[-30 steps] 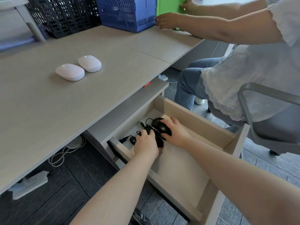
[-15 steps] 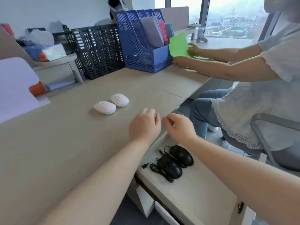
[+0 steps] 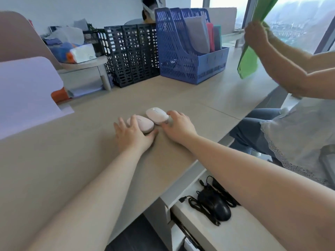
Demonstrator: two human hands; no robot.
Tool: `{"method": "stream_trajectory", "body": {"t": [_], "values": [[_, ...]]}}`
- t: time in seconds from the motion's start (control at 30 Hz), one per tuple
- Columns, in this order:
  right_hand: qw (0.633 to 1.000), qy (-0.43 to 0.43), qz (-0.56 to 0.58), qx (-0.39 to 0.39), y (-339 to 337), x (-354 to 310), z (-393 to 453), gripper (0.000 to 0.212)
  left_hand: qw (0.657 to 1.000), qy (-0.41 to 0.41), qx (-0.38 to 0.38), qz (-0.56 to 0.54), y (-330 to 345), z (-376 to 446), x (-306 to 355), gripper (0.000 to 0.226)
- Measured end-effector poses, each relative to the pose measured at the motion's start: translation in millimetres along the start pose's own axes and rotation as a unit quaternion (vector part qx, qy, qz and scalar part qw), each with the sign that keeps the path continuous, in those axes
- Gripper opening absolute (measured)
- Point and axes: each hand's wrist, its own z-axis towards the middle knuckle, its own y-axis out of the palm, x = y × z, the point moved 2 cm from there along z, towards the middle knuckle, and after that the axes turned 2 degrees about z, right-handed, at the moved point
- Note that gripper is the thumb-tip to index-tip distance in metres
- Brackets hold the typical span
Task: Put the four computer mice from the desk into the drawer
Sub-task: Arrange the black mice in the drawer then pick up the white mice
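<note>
Two white wireless mice lie side by side on the beige desk (image 3: 81, 160). My left hand (image 3: 134, 136) lies over the left white mouse (image 3: 144, 125), fingers on its left side and thumb at its near edge. My right hand (image 3: 179, 126) pinches the right white mouse (image 3: 155, 115) at its right end between thumb and fingers. Both mice still rest on the desk. Below the desk's edge the drawer (image 3: 208, 232) stands pulled out. A black wired mouse (image 3: 217, 207) lies in it with tangled cables; a second black one behind it is mostly hidden by my right forearm.
A black mesh file rack (image 3: 134, 55) and a blue file rack (image 3: 188, 51) stand at the back of the desk. A lilac sheet (image 3: 27, 95) lies at the left. On the right, a seated person (image 3: 297, 134) lifts a green folder (image 3: 249, 58).
My hands left the two black mice in the drawer, rose over the desk's edge and reached forward onto the two white mice. The seated person raised the green folder.
</note>
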Motion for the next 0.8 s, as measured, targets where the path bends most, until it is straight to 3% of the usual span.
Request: {"method": "stream_trajectory", "body": {"t": [0.17, 0.4, 0.53, 0.63, 0.8], "values": [[1.0, -0.013, -0.011, 0.001, 15.9, -10.5, 23.3, 0.054, 0.998, 0.025, -0.058, -0.019, 8.2, 25.7, 0.5, 0.102], [1.0, 0.017, -0.008, 0.005, 14.4, -11.6, 30.2, 0.039, 0.998, 0.025, -0.024, -0.049, 4.6, 17.8, 4.9, 0.099], [0.997, 0.035, -0.031, -0.054, -14.6, -9.1, 8.8, 0.066, 0.998, 0.039, -0.022, -0.041, -0.6, -7.7, 12.0, 0.11], [0.987, 0.035, -0.106, -0.112, -39.8, -8.4, -12.7, 0.071, 0.998, 0.049, -0.024, -0.035, -4.2, -36.4, 22.6, 0.112], [0.988, 0.066, -0.103, -0.095, -69.2, 18.0, -66.6, 0.05, 0.994, 0.087, -0.045, -0.04, -10.5, -103.3, 52.4, 0.113]]}}
